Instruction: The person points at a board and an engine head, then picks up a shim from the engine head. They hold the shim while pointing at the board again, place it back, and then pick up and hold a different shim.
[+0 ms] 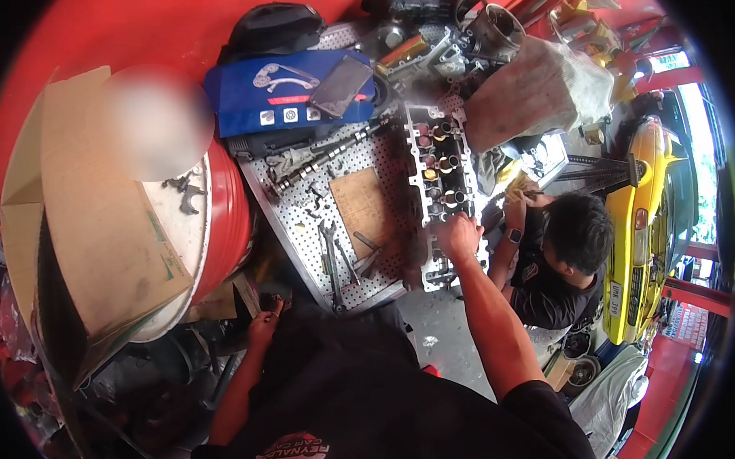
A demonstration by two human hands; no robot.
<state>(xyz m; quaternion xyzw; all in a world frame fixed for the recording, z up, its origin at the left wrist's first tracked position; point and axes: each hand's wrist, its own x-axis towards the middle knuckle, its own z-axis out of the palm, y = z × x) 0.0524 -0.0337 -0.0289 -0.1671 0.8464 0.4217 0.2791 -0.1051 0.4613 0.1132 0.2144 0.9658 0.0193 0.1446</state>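
A metal cylinder head (pixel 415 191) lies lengthwise at the right side of a perforated metal tray. My right hand (pixel 461 236) reaches down over its near half, fingers curled closed at the valve wells; the fingertips and whatever they grip are hidden. Low at the left, beside the tray's near corner, my left hand (pixel 265 320) is closed around a small dark piece that I cannot make out. On the perforated tray (pixel 302 203) lie a camshaft (pixel 328 158), a brown cardboard piece (pixel 362 207), a wrench (pixel 331 259) and several small metal parts.
A blue box (pixel 290 90) with a dark phone (pixel 341 85) stands behind the tray. At left are a red drum (pixel 228 218) and a large cardboard box (pixel 100 214). A co-worker (pixel 574 246) crouches at right, near a yellow car (pixel 631 253). Grimy cloth (pixel 532 86) covers something beyond the cylinder head.
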